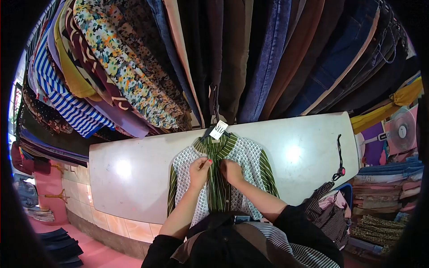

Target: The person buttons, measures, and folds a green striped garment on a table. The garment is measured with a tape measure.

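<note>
A long-sleeved shirt [217, 192] lies front up on the white table, green striped in the middle and on the sleeves, white patterned at the shoulders. A dark hanger is in its collar, and a white paper tag [218, 130] with dark print sits above the neck. My left hand [199, 172] pinches the shirt's front just left of the green middle, red nails showing. Opposite it, my right hand [232, 172] is closed on the front edge, its fingertips partly hidden. The lower hem runs out of sight under my body.
Trousers and jeans [263, 62] hang in a row beyond the white table [138, 178]. Floral and striped garments [125, 58] hang at left. A black strap [339, 156] lies on the table's right side. Folded clothes [380, 192] and a fan [401, 130] are at right.
</note>
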Action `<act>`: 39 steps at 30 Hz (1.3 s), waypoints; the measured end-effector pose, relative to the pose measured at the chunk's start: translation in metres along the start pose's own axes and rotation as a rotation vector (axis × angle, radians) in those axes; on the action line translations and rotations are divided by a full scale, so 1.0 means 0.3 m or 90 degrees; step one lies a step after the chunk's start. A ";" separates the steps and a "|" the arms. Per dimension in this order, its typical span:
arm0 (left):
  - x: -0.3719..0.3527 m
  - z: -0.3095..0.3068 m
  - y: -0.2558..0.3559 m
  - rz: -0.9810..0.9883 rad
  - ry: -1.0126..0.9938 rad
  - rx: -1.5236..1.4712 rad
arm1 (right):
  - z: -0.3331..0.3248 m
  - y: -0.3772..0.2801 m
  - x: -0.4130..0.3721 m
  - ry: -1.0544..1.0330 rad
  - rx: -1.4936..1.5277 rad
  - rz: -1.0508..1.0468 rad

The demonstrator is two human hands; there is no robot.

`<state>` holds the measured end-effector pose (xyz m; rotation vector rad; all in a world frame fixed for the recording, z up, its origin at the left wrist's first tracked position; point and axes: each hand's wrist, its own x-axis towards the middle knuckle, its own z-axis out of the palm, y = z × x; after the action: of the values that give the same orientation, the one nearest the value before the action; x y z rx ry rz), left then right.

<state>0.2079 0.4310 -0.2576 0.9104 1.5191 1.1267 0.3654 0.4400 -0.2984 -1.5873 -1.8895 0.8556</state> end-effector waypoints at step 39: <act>0.020 0.038 -0.131 -0.252 -0.142 -0.160 | 0.034 0.013 0.004 0.059 0.195 0.091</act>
<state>0.2174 0.4279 -0.2976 0.5145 1.2701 0.8707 0.3602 0.4402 -0.3082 -1.5549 -1.5116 1.0564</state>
